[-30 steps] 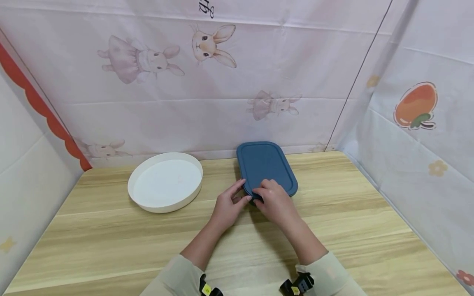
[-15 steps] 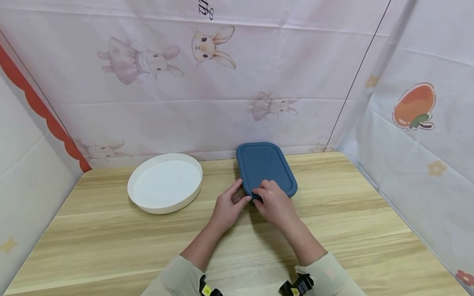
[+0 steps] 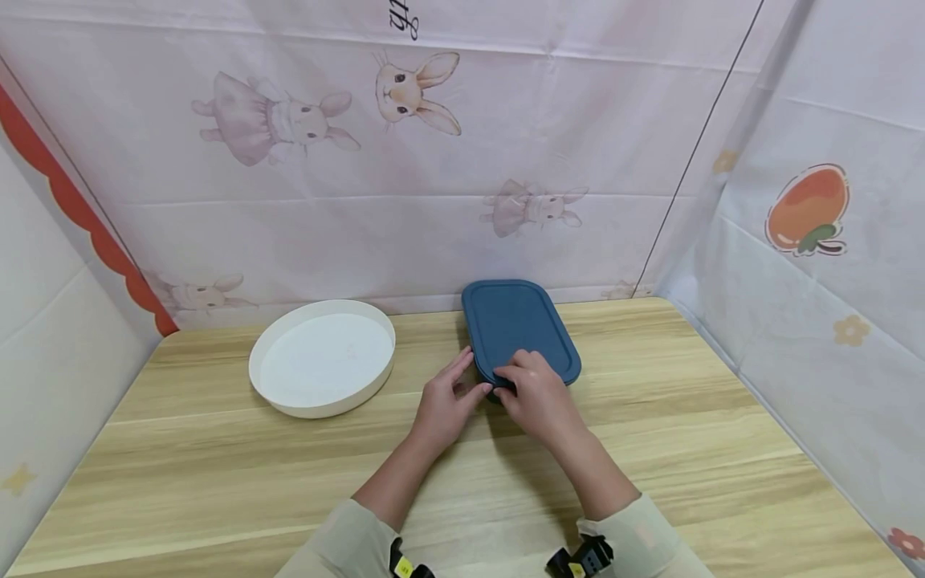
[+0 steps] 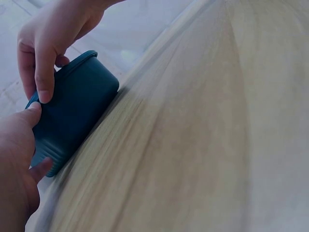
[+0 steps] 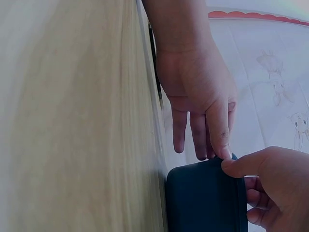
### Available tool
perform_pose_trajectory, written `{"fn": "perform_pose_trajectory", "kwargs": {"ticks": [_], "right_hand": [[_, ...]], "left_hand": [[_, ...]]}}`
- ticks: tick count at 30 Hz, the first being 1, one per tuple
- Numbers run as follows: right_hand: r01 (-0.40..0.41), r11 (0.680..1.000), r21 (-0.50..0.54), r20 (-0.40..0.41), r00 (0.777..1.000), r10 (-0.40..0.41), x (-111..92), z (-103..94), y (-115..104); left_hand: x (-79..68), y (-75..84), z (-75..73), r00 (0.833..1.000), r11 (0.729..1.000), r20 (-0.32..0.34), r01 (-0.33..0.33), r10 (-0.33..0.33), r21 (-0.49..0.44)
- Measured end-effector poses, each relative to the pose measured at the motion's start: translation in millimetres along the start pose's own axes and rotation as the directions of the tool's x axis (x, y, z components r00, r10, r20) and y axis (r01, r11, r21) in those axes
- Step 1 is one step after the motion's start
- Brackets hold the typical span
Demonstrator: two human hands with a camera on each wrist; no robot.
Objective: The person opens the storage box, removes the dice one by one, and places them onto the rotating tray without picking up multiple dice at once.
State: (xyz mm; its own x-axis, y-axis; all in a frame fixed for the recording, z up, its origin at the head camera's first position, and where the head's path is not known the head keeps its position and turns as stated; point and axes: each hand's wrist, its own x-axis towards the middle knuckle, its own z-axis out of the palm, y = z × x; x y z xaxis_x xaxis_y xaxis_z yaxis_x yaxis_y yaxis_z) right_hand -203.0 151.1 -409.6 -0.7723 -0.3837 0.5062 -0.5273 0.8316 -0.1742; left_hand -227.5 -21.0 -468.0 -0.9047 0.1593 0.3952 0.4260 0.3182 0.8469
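Note:
A dark blue rectangular food container [image 4: 77,106] stands near the back of the table, its matching lid [image 3: 515,321] on top. My left hand [image 3: 442,408] holds the container's near left corner, thumb on the front and fingers along the left side. At the near edge, my right hand [image 3: 540,395] pinches the lid's rim, with the thumb at the front and curled fingers on top. Both thumbs are close together at that corner in the right wrist view. What the container holds is hidden under the lid.
To the left of the container, a round white shallow tray [image 3: 321,357] rests on the wooden table [image 3: 289,482]. A rabbit-printed cloth backdrop [image 3: 419,160] rises right behind the table's far edge, and cloth walls flank both sides.
The left fingers shift very slightly along the container's side. Otherwise both hands, the container and its lid keep nearly the same place.

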Motion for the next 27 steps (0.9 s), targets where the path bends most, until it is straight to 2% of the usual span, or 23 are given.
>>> {"fn": "perform_pose_trajectory", "kwargs": {"ticks": [7,11,14,19,27], "right_hand": [[0.007,1.000,0.013,-0.029,1.000,-0.007,0.6,-3.3,-1.6],[0.025,1.000,0.012,-0.062,0.998,-0.024,1.0,-4.9,-2.4],[0.041,0.999,-0.006,-0.071,0.997,-0.041,1.3,-5.2,-2.2],[0.063,0.997,-0.050,-0.060,0.996,-0.066,1.2,-6.3,-1.7],[0.100,0.989,-0.111,-0.063,0.992,-0.108,1.2,-9.7,-3.1]], "left_hand": [[0.2,1.8,0.2,1.000,1.000,-0.022,-0.011,0.011,0.006],[-0.1,2.4,-0.9,0.998,0.993,-0.012,-0.062,0.063,0.104],[-0.7,2.0,-2.2,0.995,0.975,0.006,-0.097,0.098,0.201],[-1.4,1.9,-3.9,0.989,0.943,0.037,-0.149,0.145,0.299],[-1.3,4.4,-5.1,0.975,0.890,0.068,-0.221,0.211,0.398]]}}
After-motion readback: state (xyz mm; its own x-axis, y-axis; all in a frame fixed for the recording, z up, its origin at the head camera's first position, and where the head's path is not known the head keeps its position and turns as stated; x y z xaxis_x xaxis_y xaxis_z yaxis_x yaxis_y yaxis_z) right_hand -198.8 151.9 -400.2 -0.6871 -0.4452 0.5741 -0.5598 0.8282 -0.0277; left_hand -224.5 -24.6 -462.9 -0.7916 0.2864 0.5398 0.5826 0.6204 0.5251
